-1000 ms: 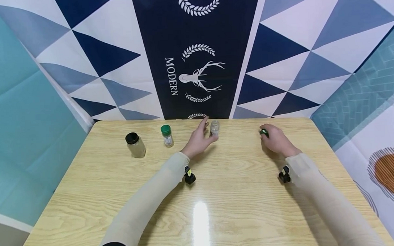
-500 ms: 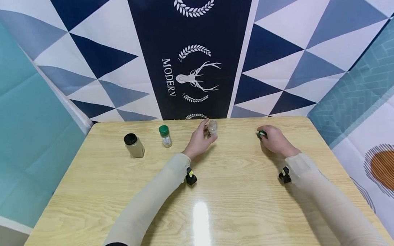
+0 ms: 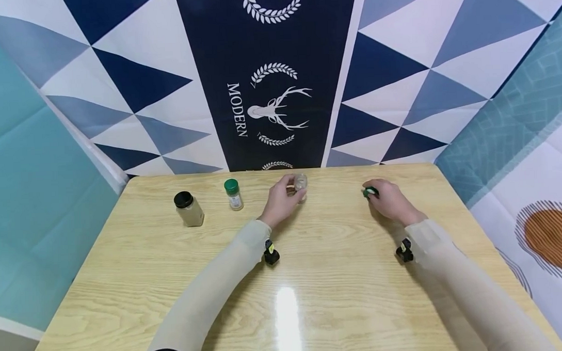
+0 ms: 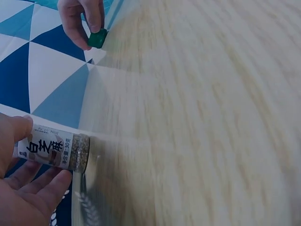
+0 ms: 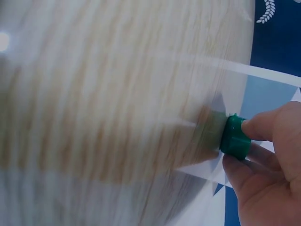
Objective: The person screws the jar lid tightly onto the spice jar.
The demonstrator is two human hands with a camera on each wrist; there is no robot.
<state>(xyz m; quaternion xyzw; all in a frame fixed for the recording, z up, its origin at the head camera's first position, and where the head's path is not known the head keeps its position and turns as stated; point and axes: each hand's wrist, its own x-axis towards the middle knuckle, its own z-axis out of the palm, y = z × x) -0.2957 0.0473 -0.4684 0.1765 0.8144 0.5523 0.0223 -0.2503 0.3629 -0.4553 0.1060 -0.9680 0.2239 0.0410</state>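
My left hand [image 3: 280, 200] grips a small clear spice jar [image 3: 301, 182] standing near the table's back edge. Its thumb lies on one side and its fingers curl about the other. In the left wrist view the jar [image 4: 51, 147] has a pale label with dark characters and tan grains at its base; in the head view its top looks uncapped. Over the right part of the table, my right hand [image 3: 390, 200] pinches a green cap [image 3: 369, 192] between thumb and fingers. The right wrist view has the cap [image 5: 236, 137] close to the tabletop; whether it touches is unclear.
Left of my left hand stands a green-capped spice jar [image 3: 233, 194]. Farther left is a larger jar [image 3: 189, 209] with a black lid and beige contents. Patterned cloth [image 3: 269, 93] hangs right behind the wooden table [image 3: 340, 276].
The fingers of my left hand have closed in around the jar, which stays in place. My right hand has tilted the green cap slightly. The head view has shifted a little.
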